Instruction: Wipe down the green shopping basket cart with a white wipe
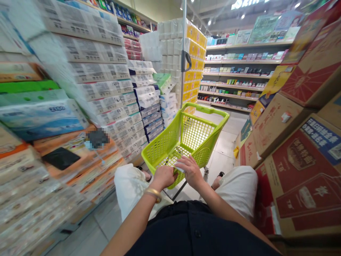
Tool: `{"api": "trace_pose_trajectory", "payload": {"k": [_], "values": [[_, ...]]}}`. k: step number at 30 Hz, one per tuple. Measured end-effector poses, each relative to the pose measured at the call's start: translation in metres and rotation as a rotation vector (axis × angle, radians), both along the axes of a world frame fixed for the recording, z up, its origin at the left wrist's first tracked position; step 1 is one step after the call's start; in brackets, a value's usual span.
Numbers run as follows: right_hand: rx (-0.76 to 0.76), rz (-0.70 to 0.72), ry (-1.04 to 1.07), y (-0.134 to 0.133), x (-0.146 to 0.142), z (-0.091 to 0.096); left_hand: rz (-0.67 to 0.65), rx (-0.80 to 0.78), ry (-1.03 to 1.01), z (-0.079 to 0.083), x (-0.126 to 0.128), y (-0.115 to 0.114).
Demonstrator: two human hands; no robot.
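A lime-green plastic shopping cart with latticed sides stands between my knees. At its near end is my left hand, fingers curled into a fist, with a gold bangle on the wrist. Whatever lies inside that fist is hidden. My right hand is just to the right, fingers bent and pinching a small white thing, perhaps paper or tissue. The two hands are close together over the cart's near rim.
Wrapped tissue packs are stacked high on the left. A dark phone or tablet lies on orange packs. Cardboard cartons rise close on the right. Ahead are a glass door's handle and product shelves.
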State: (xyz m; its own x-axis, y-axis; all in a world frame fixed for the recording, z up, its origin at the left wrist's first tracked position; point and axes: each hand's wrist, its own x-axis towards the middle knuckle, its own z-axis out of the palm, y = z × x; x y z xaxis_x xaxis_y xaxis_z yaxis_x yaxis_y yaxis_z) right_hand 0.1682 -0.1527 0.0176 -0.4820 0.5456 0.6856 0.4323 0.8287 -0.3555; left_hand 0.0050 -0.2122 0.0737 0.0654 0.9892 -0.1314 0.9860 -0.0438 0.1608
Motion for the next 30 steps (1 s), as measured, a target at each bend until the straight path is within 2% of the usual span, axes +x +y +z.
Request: {"api": "trace_pose_trajectory", "payload": {"k": [5, 7, 11, 13, 18, 20, 23, 25, 30], "values": [[-0.059, -0.191, 0.117, 0.02, 0.013, 0.006, -0.025, 0.0, 0.06, 0.0, -0.005, -0.001], [-0.062, -0.149, 0.101, 0.015, 0.007, 0.004, -0.025, 0.002, 0.071, -0.001, -0.006, -0.002], [-0.027, 0.027, 0.001, 0.0, -0.006, -0.001, -0.024, 0.007, 0.084, -0.002, -0.01, -0.003], [-0.031, 0.005, 0.012, 0.004, -0.002, 0.0, -0.028, 0.01, 0.085, -0.002, -0.012, -0.004], [-0.076, -0.176, 0.12, 0.02, 0.01, 0.006, -0.023, 0.02, 0.083, -0.001, -0.015, -0.005], [-0.076, -0.146, 0.091, 0.012, 0.003, 0.004, -0.018, 0.024, 0.08, 0.0, -0.015, -0.005], [-0.035, -0.01, 0.006, -0.003, -0.01, 0.0, -0.015, 0.025, 0.08, 0.001, -0.015, -0.006], [-0.015, 0.019, -0.007, -0.004, -0.009, 0.0, -0.018, 0.023, 0.084, 0.002, -0.015, -0.007], [-0.039, -0.163, 0.094, 0.014, 0.008, 0.008, -0.021, 0.011, 0.099, 0.003, -0.015, -0.008]]}}
